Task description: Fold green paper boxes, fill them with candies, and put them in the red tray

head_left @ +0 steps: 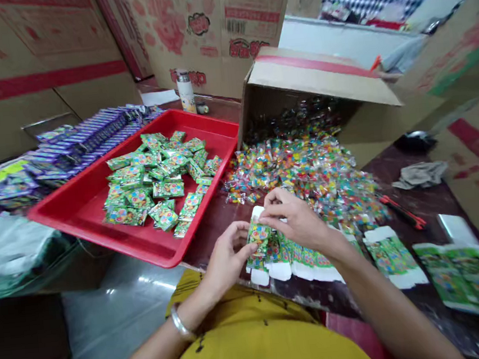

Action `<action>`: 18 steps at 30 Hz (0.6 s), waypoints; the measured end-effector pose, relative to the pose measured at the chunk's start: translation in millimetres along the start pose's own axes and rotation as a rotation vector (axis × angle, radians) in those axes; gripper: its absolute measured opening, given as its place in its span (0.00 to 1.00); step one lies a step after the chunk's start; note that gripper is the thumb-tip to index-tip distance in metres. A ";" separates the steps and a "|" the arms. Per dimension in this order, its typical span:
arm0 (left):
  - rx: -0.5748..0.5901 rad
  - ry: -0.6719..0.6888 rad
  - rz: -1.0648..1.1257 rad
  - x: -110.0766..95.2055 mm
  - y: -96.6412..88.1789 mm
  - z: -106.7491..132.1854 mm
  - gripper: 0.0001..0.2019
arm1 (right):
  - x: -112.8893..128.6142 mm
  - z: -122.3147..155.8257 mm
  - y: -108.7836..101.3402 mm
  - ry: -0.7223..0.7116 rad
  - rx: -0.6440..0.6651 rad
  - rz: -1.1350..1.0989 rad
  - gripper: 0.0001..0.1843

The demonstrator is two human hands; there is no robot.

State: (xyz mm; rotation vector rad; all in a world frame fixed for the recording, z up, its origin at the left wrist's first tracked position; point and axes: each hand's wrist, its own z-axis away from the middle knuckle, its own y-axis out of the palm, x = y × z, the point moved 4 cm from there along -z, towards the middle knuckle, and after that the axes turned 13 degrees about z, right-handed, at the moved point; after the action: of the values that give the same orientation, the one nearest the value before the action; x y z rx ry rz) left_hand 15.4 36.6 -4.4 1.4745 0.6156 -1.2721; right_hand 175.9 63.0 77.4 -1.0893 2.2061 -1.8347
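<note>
1. Left hand (pixel 227 254), lower centre of the frame: gripping the small box (pixel 258 235) between thumb and curled fingers, the wrist wearing a bangle (pixel 180 323).
2. Right hand (pixel 294 216), just right of centre: pinching the same box at its white upper end; whether anything else is sitting between the fingertips, one cannot tell.
3. Small box, green-printed: standing tilted between both hands, above the near table edge. Step in hand, as judged: working at the box's upper end. Next move, as judged, is calling for a steady left hold and fine right fingertip control at the flap.
4. Flat boxes (pixel 310 260): lying in an overlapping row under the right forearm; a further stack (pixel 393 255) is lying to its right.
5. Sweet packets (pixel 301 168), clear and multicoloured: spilling from a carton (pixel 313 68) onto the dark table (pixel 210 224).
6. Red tray (pixel 96 238), left of centre: carrying a heap of green boxes (pixel 162 170).
7. Purple boxes (pixel 83 141): lining up at left, beyond the tray.
8. Bottle (pixel 186 91), upper centre: standing behind the tray.
9. Cutter (pixel 403 211) and cloth (pixel 421 175): lying at right.
</note>
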 end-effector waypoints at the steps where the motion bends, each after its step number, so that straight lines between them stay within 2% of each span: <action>1: -0.013 0.042 0.032 -2.8 1.3 0.1 0.19 | -2.9 4.2 -4.0 0.047 -0.064 -0.048 0.10; 3: -0.027 0.099 0.076 -7.2 4.0 0.7 0.26 | -7.9 13.9 -6.7 0.132 -0.162 -0.150 0.10; 5: -0.024 0.121 0.095 -9.5 6.5 1.5 0.29 | -10.8 25.6 0.9 0.212 -0.216 -0.269 0.10; 8: 0.003 0.095 0.070 -9.5 9.7 3.1 0.25 | -9.7 41.6 24.1 0.307 -0.244 -0.406 0.10; 10: 0.014 0.075 0.031 -9.0 11.1 3.9 0.20 | -7.0 47.4 34.7 0.351 -0.296 -0.408 0.07; 12: 0.030 0.071 0.011 -9.3 12.6 3.6 0.16 | -4.2 47.6 39.0 0.369 -0.334 -0.416 0.05; 14: 0.034 0.085 0.043 -10.1 13.4 2.4 0.16 | -3.5 43.8 39.7 0.387 -0.355 -0.522 0.06; 18: 0.007 0.078 0.142 -9.0 12.1 -0.5 0.22 | -9.1 35.0 39.6 0.450 -0.366 -0.784 0.11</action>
State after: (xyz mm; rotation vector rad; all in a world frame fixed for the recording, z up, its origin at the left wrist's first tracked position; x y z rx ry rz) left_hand 23.4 35.3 8.3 1.5512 0.5483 -1.1126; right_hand 180.9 40.3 29.0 -2.0164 2.6847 -2.1515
